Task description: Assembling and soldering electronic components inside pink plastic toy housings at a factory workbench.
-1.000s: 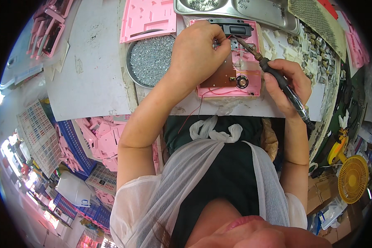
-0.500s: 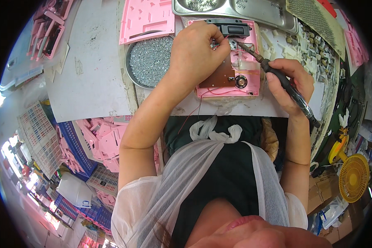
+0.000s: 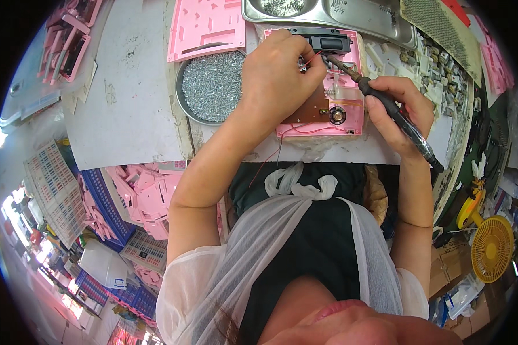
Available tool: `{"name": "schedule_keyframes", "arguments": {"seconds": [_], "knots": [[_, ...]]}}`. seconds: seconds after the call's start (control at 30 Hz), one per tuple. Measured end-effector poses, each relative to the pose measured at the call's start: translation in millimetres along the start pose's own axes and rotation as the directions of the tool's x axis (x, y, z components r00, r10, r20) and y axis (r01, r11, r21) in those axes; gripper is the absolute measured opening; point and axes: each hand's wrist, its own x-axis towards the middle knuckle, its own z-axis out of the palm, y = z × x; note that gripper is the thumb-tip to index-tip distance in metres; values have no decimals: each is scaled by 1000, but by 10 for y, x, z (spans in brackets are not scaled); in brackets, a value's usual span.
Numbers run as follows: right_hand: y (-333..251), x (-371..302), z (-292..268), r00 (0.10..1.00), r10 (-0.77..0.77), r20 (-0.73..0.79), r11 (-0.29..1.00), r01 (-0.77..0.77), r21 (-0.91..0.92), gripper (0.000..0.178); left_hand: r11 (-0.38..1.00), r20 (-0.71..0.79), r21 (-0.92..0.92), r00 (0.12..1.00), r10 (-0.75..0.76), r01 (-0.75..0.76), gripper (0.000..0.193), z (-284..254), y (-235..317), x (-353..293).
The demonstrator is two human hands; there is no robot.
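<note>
In front of me lies a pink plastic casing point(image 3: 355, 127) with a brown circuit board point(image 3: 309, 108), a small round speaker-like part point(image 3: 338, 115) and a black module point(image 3: 332, 43) at its far edge. My left hand point(image 3: 279, 77) is over the casing's left part, thumb and forefinger pinched on a thin red wire point(image 3: 313, 58). My right hand point(image 3: 406, 109) grips a soldering iron point(image 3: 412, 132) by its dark handle. The iron's tip points left and meets the work near the black module, beside my left fingertips. The exact contact point is too small to make out.
A round metal bowl point(image 3: 181, 100) of small screws stands left of the casing, partly under another pink casing panel point(image 3: 207, 29). A metal tray point(image 3: 362, 23) lies at the back. Small white and metal parts point(image 3: 431, 69) are heaped at right. Loose wires point(image 3: 265, 164) hang over the table edge.
The soldering iron and my right hand have shifted slightly left. My left hand stays pinched on the wire, and the view has moved a little.
</note>
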Motion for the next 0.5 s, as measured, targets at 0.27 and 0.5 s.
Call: {"name": "schedule_keyframes", "arguments": {"seconds": [0.27,0.5], "knots": [[-8,-8,-9,1000,24,-17,1000,-24,-6,24,998,-74,58,997,37,-33,14,82,-9,-30],[-44,-134,-112,998,39,-55,999,-40,-23,25,997,-77,67,997,30,-25,14,80,3,-40]]}}
